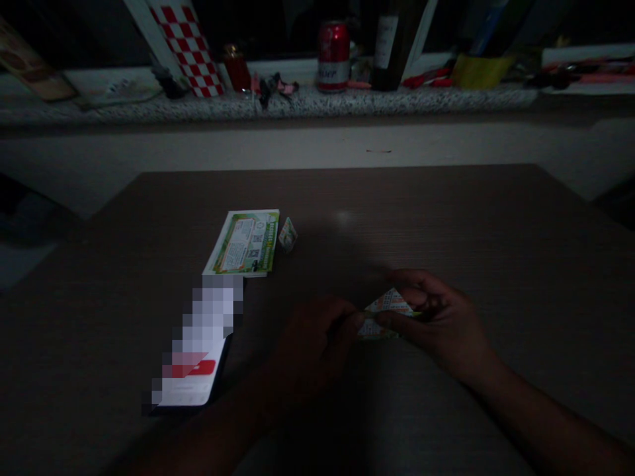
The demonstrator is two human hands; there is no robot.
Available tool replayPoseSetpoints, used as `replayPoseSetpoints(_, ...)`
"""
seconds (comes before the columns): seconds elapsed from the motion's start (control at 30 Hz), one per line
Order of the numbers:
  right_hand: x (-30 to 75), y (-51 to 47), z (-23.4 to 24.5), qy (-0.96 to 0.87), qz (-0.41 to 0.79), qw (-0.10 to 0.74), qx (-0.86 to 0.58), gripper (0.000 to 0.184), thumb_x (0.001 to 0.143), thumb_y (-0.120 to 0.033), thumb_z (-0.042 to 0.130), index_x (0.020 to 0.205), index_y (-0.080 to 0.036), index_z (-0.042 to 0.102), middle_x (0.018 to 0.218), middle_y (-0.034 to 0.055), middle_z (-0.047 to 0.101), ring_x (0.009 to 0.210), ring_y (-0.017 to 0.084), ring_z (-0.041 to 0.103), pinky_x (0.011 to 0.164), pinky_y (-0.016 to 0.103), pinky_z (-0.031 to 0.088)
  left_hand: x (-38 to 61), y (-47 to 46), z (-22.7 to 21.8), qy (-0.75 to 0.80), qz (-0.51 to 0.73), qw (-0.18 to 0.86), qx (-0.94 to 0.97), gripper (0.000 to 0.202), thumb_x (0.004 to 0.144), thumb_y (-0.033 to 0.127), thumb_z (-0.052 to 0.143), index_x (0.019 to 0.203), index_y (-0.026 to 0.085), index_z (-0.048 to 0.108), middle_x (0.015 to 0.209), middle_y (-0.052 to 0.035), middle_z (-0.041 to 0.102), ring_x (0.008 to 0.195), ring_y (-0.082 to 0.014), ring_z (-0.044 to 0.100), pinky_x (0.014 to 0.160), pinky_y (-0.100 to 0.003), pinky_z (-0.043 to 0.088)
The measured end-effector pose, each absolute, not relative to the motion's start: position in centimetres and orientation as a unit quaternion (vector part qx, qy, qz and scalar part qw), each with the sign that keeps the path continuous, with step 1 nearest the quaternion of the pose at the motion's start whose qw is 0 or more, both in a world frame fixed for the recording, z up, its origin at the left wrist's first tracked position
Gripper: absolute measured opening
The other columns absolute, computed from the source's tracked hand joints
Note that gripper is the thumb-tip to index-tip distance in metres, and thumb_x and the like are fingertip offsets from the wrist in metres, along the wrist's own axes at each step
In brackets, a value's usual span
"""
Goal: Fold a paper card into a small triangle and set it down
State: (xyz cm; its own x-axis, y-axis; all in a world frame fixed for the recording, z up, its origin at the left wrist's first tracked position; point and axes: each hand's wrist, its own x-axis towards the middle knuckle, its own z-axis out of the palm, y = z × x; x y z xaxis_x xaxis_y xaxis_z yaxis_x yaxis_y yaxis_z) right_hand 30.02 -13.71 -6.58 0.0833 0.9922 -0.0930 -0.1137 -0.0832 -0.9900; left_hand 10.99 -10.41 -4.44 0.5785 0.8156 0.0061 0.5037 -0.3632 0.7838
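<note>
A small printed paper [387, 309], folded into a triangular shape, lies low over the dark wooden table [446, 211]. My left hand [317, 347] pinches its left corner with closed fingers. My right hand [439, 320] curls round its right side, thumb and fingers closed on it. A stack of green printed leaflets [245, 242] rests further back on the left, with a tiny folded paper piece [288, 235] standing right beside it. The room is dim.
A phone [196, 350] with a lit screen lies at the left, near the leaflets. Behind the table runs a speckled stone ledge [347, 102] holding a red can [333, 56], a dark bottle [389, 43], a red-and-white checked board [186, 39] and small clutter.
</note>
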Motion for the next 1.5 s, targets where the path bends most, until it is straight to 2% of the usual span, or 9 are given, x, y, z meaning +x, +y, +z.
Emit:
replayPoseSetpoints(0.27,29.8,-13.8,-6.2,-0.407,0.567,0.518,-0.494,0.045,0.064,-0.020,0.082,0.103,-0.024,0.059,0.071,-0.0036,0.075,0.059,0.014,0.070,0.057,0.025,0.059,10.9,-10.7,-4.5,0.339,0.234,0.281,0.867,0.027,0.095,0.023,0.041,0.070,0.017,0.051,0.061,0.0026,0.047,0.052,-0.0094,0.038,0.053,-0.025,0.028)
replayPoseSetpoints(0.57,30.1,-13.9,-6.3,-0.400,0.580,0.521,-0.481,0.046,0.066,-0.018,0.081,0.104,-0.023,0.058,0.073,-0.0033,0.077,0.060,0.012,0.071,0.058,0.021,0.058,10.8,-10.2,-4.8,0.390,0.203,0.359,0.823,0.048,0.096,0.040,0.041,0.055,0.016,0.045,0.050,0.0056,0.037,0.045,-0.0074,0.035,0.048,-0.023,0.023)
replayPoseSetpoints(0.73,30.2,-13.7,-6.5,-0.399,0.572,0.523,-0.489,0.045,0.066,-0.019,0.081,0.104,-0.023,0.058,0.076,-0.0017,0.077,0.064,0.015,0.073,0.061,0.024,0.060,10.3,-9.7,-4.1,0.429,0.213,0.394,0.784,0.052,0.100,0.043,0.025,0.066,0.017,0.055,0.059,0.0028,0.050,0.055,-0.0102,0.048,0.052,-0.023,0.031)
replayPoseSetpoints(0.97,29.9,-13.7,-6.5,-0.426,0.548,0.514,-0.504,0.045,0.066,-0.025,0.082,0.105,-0.024,0.058,0.075,-0.0014,0.076,0.061,0.015,0.071,0.058,0.026,0.060,10.7,-10.1,-4.0,0.409,0.214,0.406,0.789,0.033,0.093,0.041,0.047,0.078,0.016,0.063,0.067,0.0010,0.060,0.060,-0.0115,0.053,0.056,-0.024,0.035)
replayPoseSetpoints(1.1,29.8,-13.7,-6.4,-0.449,0.530,0.504,-0.514,0.046,0.065,-0.026,0.081,0.105,-0.023,0.059,0.071,-0.0010,0.075,0.058,0.015,0.069,0.053,0.024,0.057,11.0,-10.0,-4.1,0.434,0.193,0.489,0.731,0.025,0.083,0.041,0.062,0.085,0.017,0.069,0.070,0.0004,0.065,0.061,-0.0125,0.056,0.054,-0.023,0.037)
replayPoseSetpoints(1.2,30.0,-13.7,-6.5,-0.458,0.517,0.506,-0.516,0.045,0.067,-0.025,0.080,0.106,-0.023,0.058,0.071,-0.0011,0.074,0.060,0.015,0.069,0.054,0.024,0.056,10.8,-9.4,-4.4,0.445,0.213,0.558,0.667,0.019,0.082,0.035,0.065,0.082,0.017,0.070,0.073,0.0000,0.068,0.066,-0.0128,0.059,0.059,-0.022,0.042)
replayPoseSetpoints(1.33,30.4,-13.6,-6.7,-0.455,0.513,0.511,-0.517,0.043,0.070,-0.025,0.078,0.107,-0.023,0.058,0.077,0.0007,0.074,0.064,0.015,0.069,0.057,0.025,0.056,10.3,-8.7,-4.7,0.463,0.233,0.586,0.623,0.018,0.080,0.034,0.068,0.082,0.017,0.072,0.076,-0.0013,0.071,0.069,-0.0141,0.061,0.061,-0.023,0.043)
replayPoseSetpoints(1.5,30.0,-13.7,-6.9,-0.462,0.519,0.501,-0.515,0.043,0.070,-0.027,0.078,0.107,-0.023,0.058,0.070,-0.0015,0.070,0.061,0.015,0.067,0.054,0.025,0.055,10.6,-9.2,-4.5,0.431,0.197,0.601,0.644,0.023,0.084,0.037,0.063,0.095,0.018,0.071,0.087,-0.0022,0.072,0.079,-0.0173,0.063,0.067,-0.024,0.044)
